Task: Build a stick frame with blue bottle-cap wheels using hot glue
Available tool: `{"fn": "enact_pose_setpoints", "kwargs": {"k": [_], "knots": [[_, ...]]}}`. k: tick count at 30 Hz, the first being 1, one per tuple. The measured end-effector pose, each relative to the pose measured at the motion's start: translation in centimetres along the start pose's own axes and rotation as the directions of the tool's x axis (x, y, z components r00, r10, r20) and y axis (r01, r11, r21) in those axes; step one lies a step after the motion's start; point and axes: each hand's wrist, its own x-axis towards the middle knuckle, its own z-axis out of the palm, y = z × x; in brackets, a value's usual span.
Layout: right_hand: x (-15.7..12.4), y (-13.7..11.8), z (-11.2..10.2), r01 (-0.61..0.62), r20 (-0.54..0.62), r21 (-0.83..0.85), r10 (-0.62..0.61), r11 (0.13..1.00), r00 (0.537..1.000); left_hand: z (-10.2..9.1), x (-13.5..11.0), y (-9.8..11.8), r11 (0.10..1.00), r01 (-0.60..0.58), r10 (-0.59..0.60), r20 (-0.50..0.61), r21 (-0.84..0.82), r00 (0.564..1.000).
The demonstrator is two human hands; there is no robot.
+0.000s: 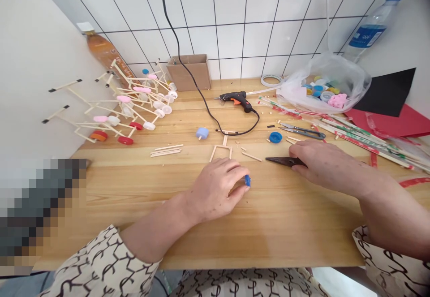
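Observation:
Between the thumb and fingers of my left hand [220, 189] is a small blue bottle cap [247, 180], seen edge-on and partly covered. Just beyond that hand lies a small frame of wooden sticks [223, 146], its near end hidden by the fingers. My right hand [325, 167], palm down, has its fingers closed around a black pointed tool [282, 161]; the handle is hidden, so its exact kind is unclear. The tool's tip points left along the tabletop. A short loose stick [251, 156] lies between the two hands.
Wheeled stick models [134, 102] crowd the back left. A hot glue gun [237, 100] with a black cord lies at centre back, before a cardboard box [190, 73]. Thread snips [302, 130], a blue cap [275, 137] and a bag of caps [324, 86] are to the right.

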Motion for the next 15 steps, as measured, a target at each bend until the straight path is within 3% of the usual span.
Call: {"fn": "enact_pose_setpoints", "kwargs": {"k": [7,15], "knots": [[-0.4,-0.1,-0.1,0.069,0.005,0.049,-0.069,0.996,0.998,0.0,0.0,0.0,1.000,0.002,-0.002,0.001,0.006,1.000],[-1.1,-2.4,-0.9,0.184,-0.014,0.160,-0.185,0.970,0.983,-0.1,0.0,0.1,1.000,0.006,-0.006,0.008,0.018,1.000]]}}
